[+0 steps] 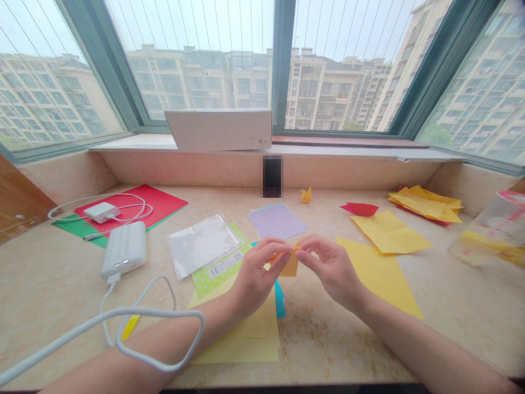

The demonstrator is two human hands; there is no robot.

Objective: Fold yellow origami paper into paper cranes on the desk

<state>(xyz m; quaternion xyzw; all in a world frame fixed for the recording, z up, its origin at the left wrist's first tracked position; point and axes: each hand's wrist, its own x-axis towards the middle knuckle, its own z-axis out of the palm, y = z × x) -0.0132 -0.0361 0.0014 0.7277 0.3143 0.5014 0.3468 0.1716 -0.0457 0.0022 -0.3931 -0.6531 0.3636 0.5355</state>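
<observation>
A small piece of orange folded paper (291,268) is held up between both hands, above the counter. My left hand (262,273) pinches its left side between thumb and fingers. At its upper right edge, the thumb and fingertips of my right hand (330,267) are closed on it too. The fingers hide part of the folds. Below the left hand lie a pale yellow sheet (254,339) and a blue piece of paper (280,301). A lilac square (278,221) rests just beyond the hands.
A power bank (124,249) with white cables and a charger (101,212) on red paper (164,205) occupy the left. Yellow sheets (381,279), a red folded piece (359,209) and a clear plastic container (492,230) stand right. A small orange folded figure (306,195) sits behind.
</observation>
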